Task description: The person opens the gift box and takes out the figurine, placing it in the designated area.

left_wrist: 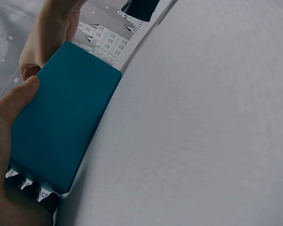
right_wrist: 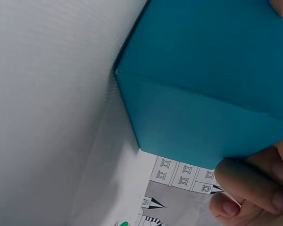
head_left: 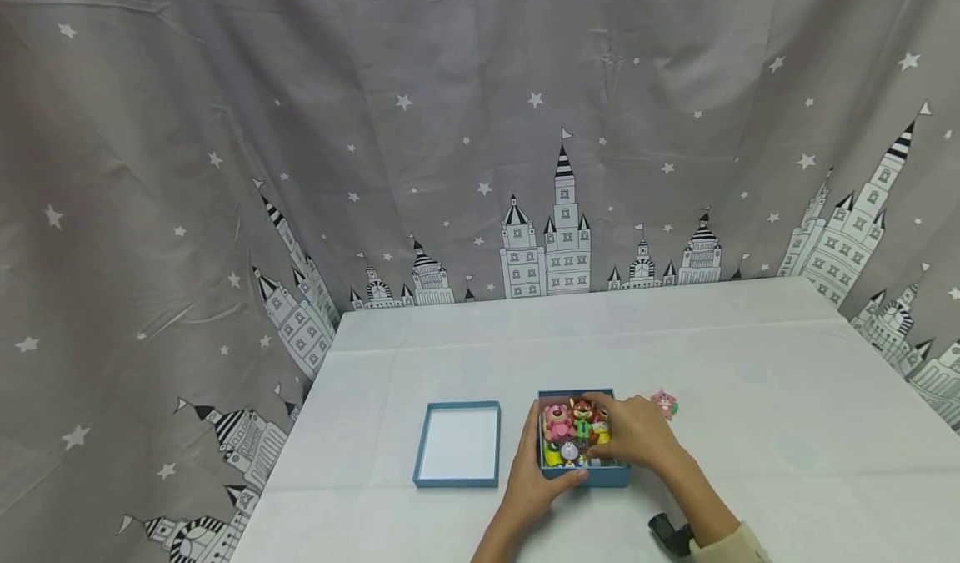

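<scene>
A blue open-topped box full of small toy figures stands on the table, and its plain teal side fills part of the left wrist view. Inside are a pink bear figure, a fox figure in a green shirt and a round grey-and-white figure. My left hand grips the box at its left, thumb along the front. From the right, my right hand reaches over the rim, thumb and forefinger either side of a yellow-and-red figure. Its lower fingers are curled beside the box.
To the left lies a shallow blue-rimmed lid with a white inside. A small pink star-shaped figure is behind my right hand. The white table ends at a grey curtain printed with castles and stars.
</scene>
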`<state>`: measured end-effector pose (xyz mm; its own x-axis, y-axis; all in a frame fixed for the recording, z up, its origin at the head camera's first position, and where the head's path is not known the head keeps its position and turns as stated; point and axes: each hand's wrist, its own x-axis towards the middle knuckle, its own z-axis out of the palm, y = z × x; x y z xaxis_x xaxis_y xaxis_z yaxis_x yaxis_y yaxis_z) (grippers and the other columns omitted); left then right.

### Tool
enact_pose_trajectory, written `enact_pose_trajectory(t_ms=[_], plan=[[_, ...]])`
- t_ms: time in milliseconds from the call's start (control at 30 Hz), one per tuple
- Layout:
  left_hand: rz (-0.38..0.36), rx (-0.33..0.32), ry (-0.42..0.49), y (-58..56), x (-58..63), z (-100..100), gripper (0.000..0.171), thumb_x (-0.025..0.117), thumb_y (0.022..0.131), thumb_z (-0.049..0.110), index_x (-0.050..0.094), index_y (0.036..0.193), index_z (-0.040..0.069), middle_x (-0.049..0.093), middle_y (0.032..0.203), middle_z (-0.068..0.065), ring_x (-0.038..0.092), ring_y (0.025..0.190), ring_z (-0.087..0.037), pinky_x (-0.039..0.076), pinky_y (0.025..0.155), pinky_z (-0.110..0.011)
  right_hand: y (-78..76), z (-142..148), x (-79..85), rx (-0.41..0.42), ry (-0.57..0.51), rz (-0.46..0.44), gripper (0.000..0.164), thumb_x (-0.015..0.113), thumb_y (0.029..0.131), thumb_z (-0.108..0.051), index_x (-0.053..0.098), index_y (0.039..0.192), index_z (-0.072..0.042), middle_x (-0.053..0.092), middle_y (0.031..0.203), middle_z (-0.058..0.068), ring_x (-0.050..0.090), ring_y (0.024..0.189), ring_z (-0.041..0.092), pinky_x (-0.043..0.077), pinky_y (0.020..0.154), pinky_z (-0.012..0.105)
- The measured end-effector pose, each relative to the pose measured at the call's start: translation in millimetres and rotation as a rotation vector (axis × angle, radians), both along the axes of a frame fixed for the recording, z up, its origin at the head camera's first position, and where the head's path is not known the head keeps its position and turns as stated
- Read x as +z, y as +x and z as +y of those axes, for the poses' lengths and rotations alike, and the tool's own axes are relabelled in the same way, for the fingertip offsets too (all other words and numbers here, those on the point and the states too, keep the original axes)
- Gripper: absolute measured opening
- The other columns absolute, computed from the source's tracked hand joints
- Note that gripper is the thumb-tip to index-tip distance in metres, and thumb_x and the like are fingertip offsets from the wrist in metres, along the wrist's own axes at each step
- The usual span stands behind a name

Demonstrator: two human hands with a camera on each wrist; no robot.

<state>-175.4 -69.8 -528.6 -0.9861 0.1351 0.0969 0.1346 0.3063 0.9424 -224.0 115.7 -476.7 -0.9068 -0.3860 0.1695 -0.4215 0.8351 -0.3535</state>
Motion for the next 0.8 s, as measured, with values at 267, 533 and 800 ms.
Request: enact_pose_trajectory(t_ms=[267, 533, 800], plan=[[-0.007, 0.002, 0.008, 0.4, 1.3, -0.3, 0.104, 0.078, 0.073, 0.031, 0.008, 0.149, 0.023, 0.016, 0.153, -0.005, 0.022, 0.136, -0.029, 0.025, 0.107, -0.049, 0.5, 0.1, -1.3, -0.001, 0.006, 0.03, 0.074, 0.086, 0.054, -0.044, 0.061, 0.115, -0.011, 0.058, 0.061, -0.006, 0.04, 0.048, 0.008, 0.039, 0.045, 0.024], [-0.005, 0.002, -0.002, 0.7, -0.2, -0.8, 0.104, 0.077, 0.073, 0.033, 0.007, 0.149, 0.023, 0.015, 0.153, -0.005, 0.021, 0.136, -0.029, 0.025, 0.106, -0.05, 0.3, 1.5, -3.0, 0.01, -0.014, 0.02, 0.073, 0.084, 0.056, -0.042, 0.058, 0.117, -0.012, 0.049, 0.055, -0.011, 0.037, 0.047, 0.007, 0.033, 0.043, 0.022], [0.0, 0.006, -0.007, 0.3, -0.6, -0.6, 0.105, 0.078, 0.072, 0.035, 0.007, 0.149, 0.022, 0.016, 0.152, -0.005, 0.022, 0.136, -0.029, 0.024, 0.107, -0.049, -1.7, 5.4, -4.1, 0.033, -0.052, -0.013, 0.074, 0.083, 0.058, -0.041, 0.054, 0.121, -0.015, 0.045, 0.056, -0.013, 0.036, 0.048, 0.007, 0.031, 0.043, 0.023]])
